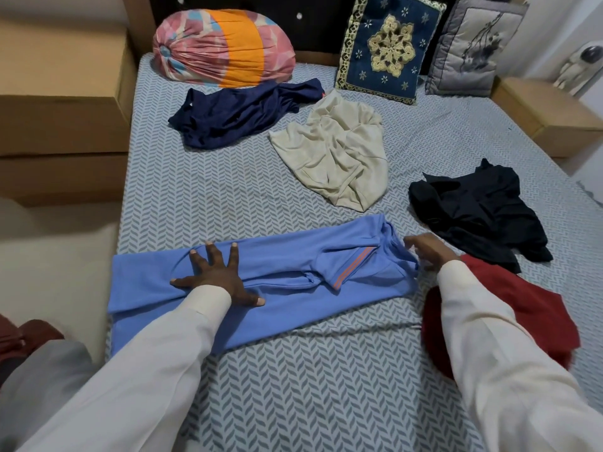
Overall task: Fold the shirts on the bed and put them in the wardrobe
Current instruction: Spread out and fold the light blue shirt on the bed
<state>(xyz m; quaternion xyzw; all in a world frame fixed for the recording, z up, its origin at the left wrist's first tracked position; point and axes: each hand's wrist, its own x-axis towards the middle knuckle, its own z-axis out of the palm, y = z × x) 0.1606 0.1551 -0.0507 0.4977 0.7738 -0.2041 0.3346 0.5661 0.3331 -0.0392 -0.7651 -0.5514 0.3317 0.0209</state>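
Blue shirt (287, 308) lies lengthwise across the near part of the bed (293, 402), sides folded in to a long strip, one sleeve with orange-striped cuff laid over the middle, collar end to the right. Left hand (215, 275) rests flat on the shirt's left half, fingers straight and spread, palm pressing the fabric down. Right hand (427, 252) is at the collar end, well apart from the left; fingers are motion-blurred, so it possibly touches the collar edge, but cannot tell whether it pinches it or only hovers. Both arms are in cream long sleeves. Red shirt (538, 314) lies crumpled under the right forearm at the bed's right edge. Black shirt (476, 213) is bunched just beyond it. Beige shirt (339, 151) lies crumpled mid-bed, navy shirt (235, 115) further back to the left, touching a pink-and-orange bolster (222, 47). Dark blue embroidered cushion (388, 47) and grey cushion (473, 47) lean at the headboard. Cardboard boxes (58, 93) are stacked beside the bed on the left; another box (548, 115) is on the right.
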